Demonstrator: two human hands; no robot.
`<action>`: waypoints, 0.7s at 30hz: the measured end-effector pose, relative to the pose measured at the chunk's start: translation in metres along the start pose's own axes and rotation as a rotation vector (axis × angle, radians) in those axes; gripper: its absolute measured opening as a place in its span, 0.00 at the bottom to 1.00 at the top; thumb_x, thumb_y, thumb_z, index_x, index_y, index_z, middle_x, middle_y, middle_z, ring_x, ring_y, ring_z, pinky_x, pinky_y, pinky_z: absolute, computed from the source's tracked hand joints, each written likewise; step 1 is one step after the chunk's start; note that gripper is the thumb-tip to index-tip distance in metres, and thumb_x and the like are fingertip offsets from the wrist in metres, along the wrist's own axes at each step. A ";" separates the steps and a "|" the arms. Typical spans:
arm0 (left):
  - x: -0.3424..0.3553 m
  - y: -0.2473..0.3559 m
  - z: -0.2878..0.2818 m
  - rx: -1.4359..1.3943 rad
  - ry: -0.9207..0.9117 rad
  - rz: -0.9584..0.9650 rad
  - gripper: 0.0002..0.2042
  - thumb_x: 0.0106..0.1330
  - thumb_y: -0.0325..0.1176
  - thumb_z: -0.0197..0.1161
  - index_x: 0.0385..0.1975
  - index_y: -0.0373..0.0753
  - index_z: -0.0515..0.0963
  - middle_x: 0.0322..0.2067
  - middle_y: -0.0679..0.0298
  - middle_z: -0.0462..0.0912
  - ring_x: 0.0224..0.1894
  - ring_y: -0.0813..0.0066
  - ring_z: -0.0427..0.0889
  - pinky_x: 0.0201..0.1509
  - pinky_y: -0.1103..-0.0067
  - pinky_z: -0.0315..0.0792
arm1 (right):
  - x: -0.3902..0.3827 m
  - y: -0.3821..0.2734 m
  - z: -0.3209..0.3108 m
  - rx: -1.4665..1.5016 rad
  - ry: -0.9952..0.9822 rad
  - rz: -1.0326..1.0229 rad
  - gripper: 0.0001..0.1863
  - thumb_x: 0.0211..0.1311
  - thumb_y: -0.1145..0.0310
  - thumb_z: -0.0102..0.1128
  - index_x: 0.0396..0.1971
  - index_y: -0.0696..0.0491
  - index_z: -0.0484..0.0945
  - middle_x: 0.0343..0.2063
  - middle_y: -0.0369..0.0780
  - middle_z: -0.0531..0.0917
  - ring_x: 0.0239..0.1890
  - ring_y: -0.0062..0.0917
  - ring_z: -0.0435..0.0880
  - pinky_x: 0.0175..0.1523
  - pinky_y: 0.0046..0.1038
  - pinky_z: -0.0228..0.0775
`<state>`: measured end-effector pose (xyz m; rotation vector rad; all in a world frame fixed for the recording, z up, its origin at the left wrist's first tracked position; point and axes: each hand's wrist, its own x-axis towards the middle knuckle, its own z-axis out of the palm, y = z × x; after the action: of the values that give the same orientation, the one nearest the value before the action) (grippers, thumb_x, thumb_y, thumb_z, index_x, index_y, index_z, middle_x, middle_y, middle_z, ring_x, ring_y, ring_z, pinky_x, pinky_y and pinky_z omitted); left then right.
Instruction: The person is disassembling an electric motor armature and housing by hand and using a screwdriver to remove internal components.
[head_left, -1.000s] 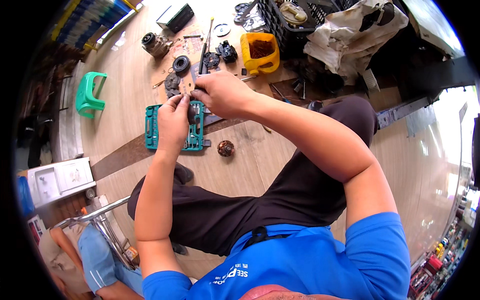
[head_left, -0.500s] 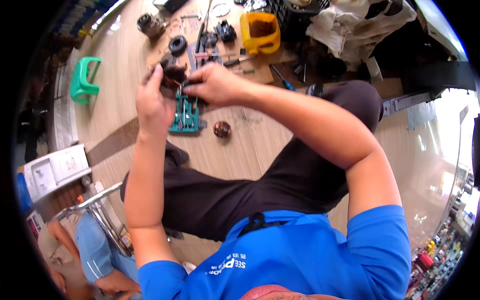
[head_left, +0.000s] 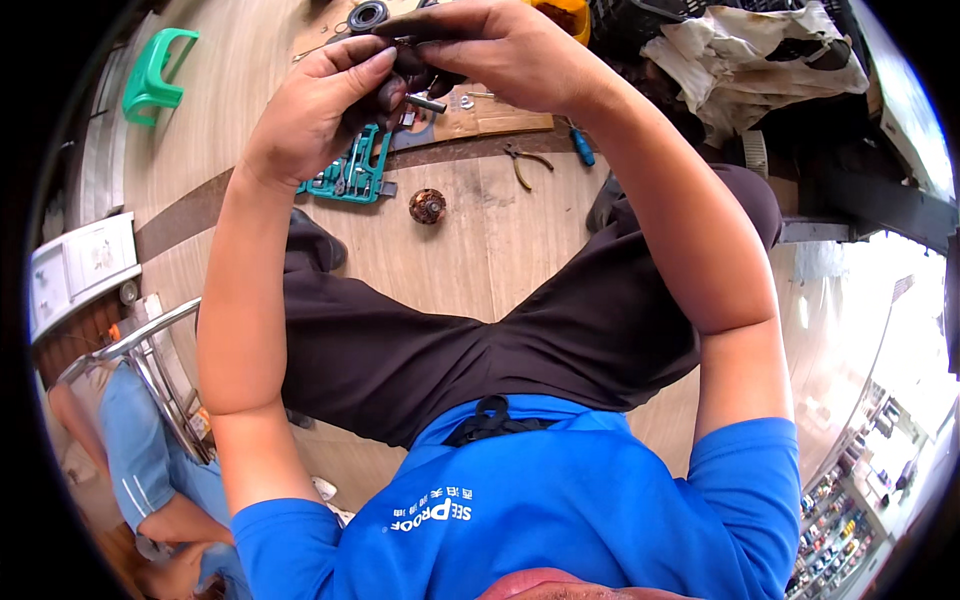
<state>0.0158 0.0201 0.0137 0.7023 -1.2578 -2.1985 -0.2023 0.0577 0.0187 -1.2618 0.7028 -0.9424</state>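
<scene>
My left hand (head_left: 318,112) and my right hand (head_left: 515,52) meet at the top of the view, fingers closed round a dark, greasy part (head_left: 408,62). Most of that part is hidden by my fingers. A short silver metal cylinder (head_left: 428,103) juts out beneath my right fingers; I cannot tell whether it belongs to the part. Below my left hand an open teal tool case (head_left: 350,178) with small tools lies on the floor. Beside it sits a round copper-wound piece (head_left: 427,206).
Pliers (head_left: 526,165) and a blue-handled tool (head_left: 582,146) lie near my right leg. Cardboard (head_left: 490,118) holds small parts and a black ring (head_left: 367,15). A green stool (head_left: 160,75) stands far left, a stained white cloth (head_left: 745,70) far right. Another person (head_left: 165,450) is at lower left.
Both hands have shifted upward in the view with the dark part still between them. The silver cylinder and the pliers now show. The scene around has shifted slightly up and left.
</scene>
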 end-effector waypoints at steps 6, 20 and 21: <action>0.000 -0.001 -0.005 -0.037 -0.052 -0.029 0.10 0.72 0.30 0.54 0.48 0.34 0.77 0.33 0.64 0.82 0.33 0.78 0.79 0.37 0.79 0.75 | 0.002 0.005 0.003 -0.044 0.034 -0.079 0.11 0.66 0.81 0.52 0.46 0.61 0.78 0.37 0.34 0.83 0.39 0.14 0.78 0.44 0.19 0.72; 0.005 -0.010 0.008 -0.025 0.110 -0.065 0.08 0.71 0.32 0.57 0.42 0.36 0.78 0.31 0.64 0.83 0.29 0.77 0.81 0.32 0.80 0.76 | 0.003 0.023 -0.004 -0.716 0.216 -0.206 0.08 0.63 0.74 0.61 0.41 0.59 0.78 0.27 0.39 0.82 0.32 0.15 0.77 0.40 0.22 0.72; 0.005 -0.009 0.006 -0.032 0.096 -0.069 0.08 0.71 0.32 0.57 0.41 0.36 0.78 0.31 0.64 0.83 0.29 0.77 0.82 0.32 0.80 0.77 | 0.004 0.023 -0.004 -0.628 0.212 -0.177 0.09 0.63 0.74 0.61 0.41 0.60 0.78 0.28 0.37 0.82 0.33 0.14 0.76 0.40 0.21 0.72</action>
<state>0.0066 0.0248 0.0074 0.8403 -1.1636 -2.2070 -0.1990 0.0536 -0.0047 -1.8114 1.1237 -1.0498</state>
